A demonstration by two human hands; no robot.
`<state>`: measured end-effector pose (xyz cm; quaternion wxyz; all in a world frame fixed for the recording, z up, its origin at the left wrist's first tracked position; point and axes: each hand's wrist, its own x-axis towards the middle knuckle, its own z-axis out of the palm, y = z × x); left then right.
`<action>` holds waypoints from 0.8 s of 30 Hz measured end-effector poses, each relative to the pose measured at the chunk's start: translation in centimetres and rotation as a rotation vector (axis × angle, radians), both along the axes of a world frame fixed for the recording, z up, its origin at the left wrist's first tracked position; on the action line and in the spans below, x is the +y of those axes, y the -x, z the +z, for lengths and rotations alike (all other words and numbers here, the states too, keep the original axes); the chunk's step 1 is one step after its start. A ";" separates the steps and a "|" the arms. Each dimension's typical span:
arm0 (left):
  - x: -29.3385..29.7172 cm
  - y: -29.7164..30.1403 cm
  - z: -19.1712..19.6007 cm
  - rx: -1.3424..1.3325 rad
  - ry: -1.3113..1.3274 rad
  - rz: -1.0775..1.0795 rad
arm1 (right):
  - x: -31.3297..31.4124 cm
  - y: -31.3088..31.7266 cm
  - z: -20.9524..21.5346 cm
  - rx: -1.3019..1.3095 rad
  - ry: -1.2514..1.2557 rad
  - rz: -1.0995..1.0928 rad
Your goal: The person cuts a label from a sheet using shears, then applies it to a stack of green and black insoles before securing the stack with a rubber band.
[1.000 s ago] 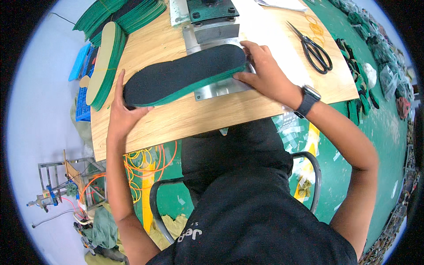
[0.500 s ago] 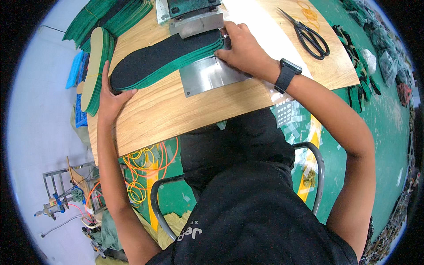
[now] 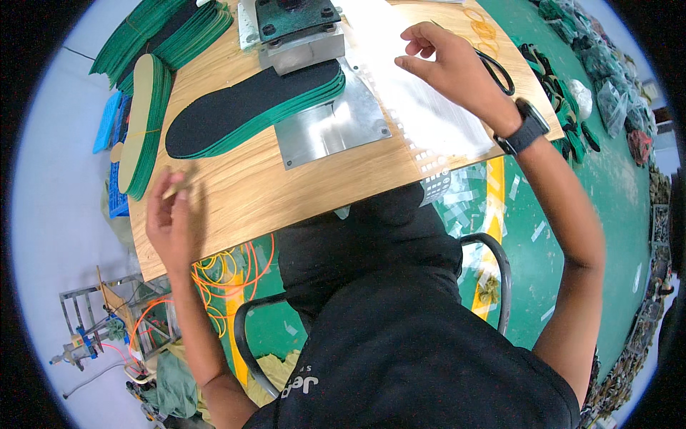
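Note:
A neat stack of black-topped insoles with green edges (image 3: 250, 107) lies on the wooden table, its right end on a metal plate (image 3: 332, 129) and against the metal block (image 3: 307, 53) of a press-like fixture. My left hand (image 3: 170, 222) is raised near the table's left edge, below the insoles and apart from them. Its fingers are curled and smeared by motion, so whether it holds anything is unclear. Over the white sheet (image 3: 457, 132) hovers my right hand (image 3: 454, 68), thumb and fingers apart with nothing between them. Scissors (image 3: 494, 71) lie partly hidden behind it.
A banded bundle of beige-topped insoles (image 3: 143, 121) sits at the left, with more green bundles (image 3: 143, 32) behind it. Yellow rubber bands (image 3: 480, 28) lie at the far right of the table (image 3: 343, 179). Orange hoses (image 3: 257, 272) hang below, and bagged material (image 3: 611, 100) lies on the right floor.
Both hands have let go of the insole stack. My left hand has drawn back toward me, my right hand has moved right over the sheet. The view has shifted slightly.

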<state>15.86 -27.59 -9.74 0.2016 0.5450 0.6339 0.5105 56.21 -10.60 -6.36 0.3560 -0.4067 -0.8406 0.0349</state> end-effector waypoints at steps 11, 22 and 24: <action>5.0 -14.7 1.3 0.145 0.053 -0.665 | 4.1 4.3 -4.2 -0.269 -0.045 0.008; 7.7 -20.8 -1.1 0.483 -0.271 -0.565 | 0.7 3.5 -3.2 -0.253 -0.156 0.015; 7.8 -20.7 -0.7 0.496 -0.272 -0.572 | 2.0 3.5 -3.9 -0.284 -0.172 0.005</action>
